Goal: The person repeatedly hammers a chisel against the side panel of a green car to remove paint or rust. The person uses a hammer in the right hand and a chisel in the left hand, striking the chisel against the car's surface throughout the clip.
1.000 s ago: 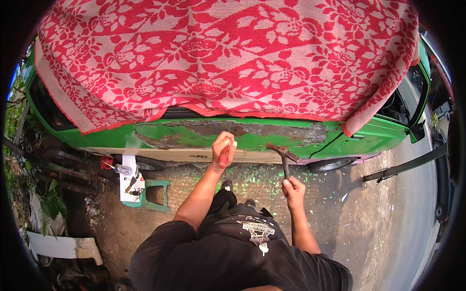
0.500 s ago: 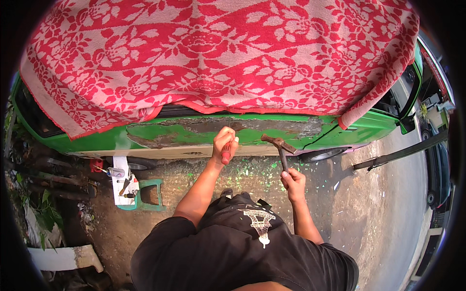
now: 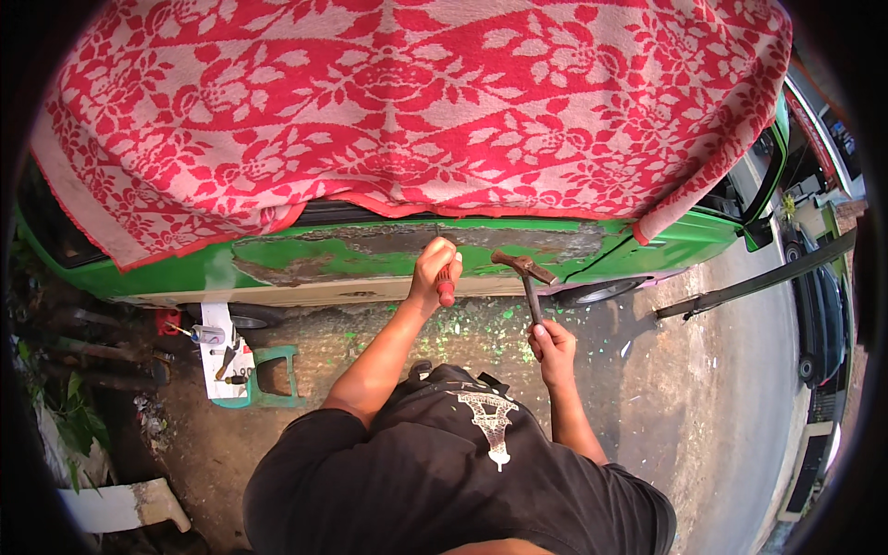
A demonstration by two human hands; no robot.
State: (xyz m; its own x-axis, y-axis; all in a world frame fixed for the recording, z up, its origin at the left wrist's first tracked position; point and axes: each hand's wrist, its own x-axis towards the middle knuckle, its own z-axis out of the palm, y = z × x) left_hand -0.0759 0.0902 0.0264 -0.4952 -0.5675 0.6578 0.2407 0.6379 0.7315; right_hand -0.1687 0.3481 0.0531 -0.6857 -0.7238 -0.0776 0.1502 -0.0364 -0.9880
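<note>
My left hand (image 3: 433,266) is closed around the red handle (image 3: 446,296) of a tool, held close to the green vehicle's side panel (image 3: 476,262). The tool's working end is hidden behind my fist, so I cannot tell its kind. In my right hand (image 3: 555,351) is a hammer (image 3: 525,268), gripped by its shaft with the rusty head upward. That head is to the right of my left fist, apart from the red handle. Along the panel runs a patch of stripped, grey-brown metal (image 3: 370,240) with flaked edges.
A red and pink floral blanket (image 3: 398,120) drapes over the vehicle. Green paint flakes (image 3: 490,324) litter the ground. At left, a green stool (image 3: 277,400) stands by a white board (image 3: 215,356) bearing a clear bottle (image 3: 208,334) and tools. A dark pole (image 3: 758,280) slants at right.
My left fist and the red handle have shifted slightly to the right along the panel. The view has moved a little, and the hammer keeps much the same pose.
</note>
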